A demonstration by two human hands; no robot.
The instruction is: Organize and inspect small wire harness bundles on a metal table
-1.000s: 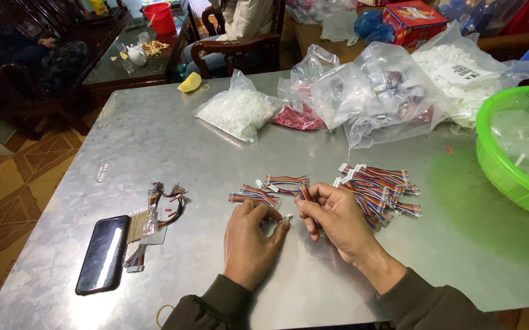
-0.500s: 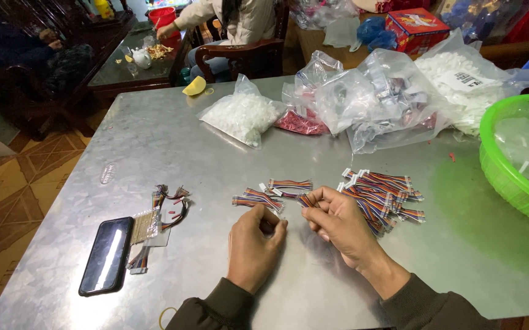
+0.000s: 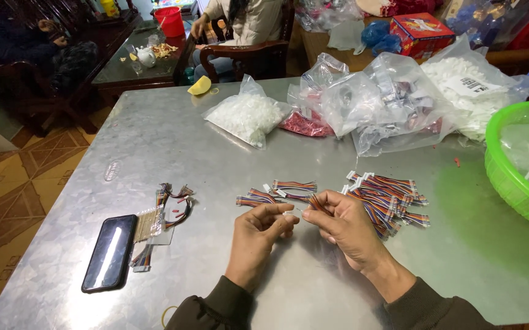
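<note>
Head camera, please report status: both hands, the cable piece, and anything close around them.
Left hand and right hand pinch one small multicoloured ribbon cable above the metal table. More cables lie beside right hand. Phone lies far left.

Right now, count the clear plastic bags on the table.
4, maybe more hidden: a bag of white bits on the left, a red-filled bag, a big middle bag, and a white-filled bag by the green basket.

Black phone (image 3: 110,252) with dark screen lying near the tabletop's left front corner, clear bag of white bits (image 3: 245,116) toward the far edge, clear bags (image 3: 387,104) heaped along the far right, one bearing a white label (image 3: 477,84), red box (image 3: 422,29) beyond the table.
</note>
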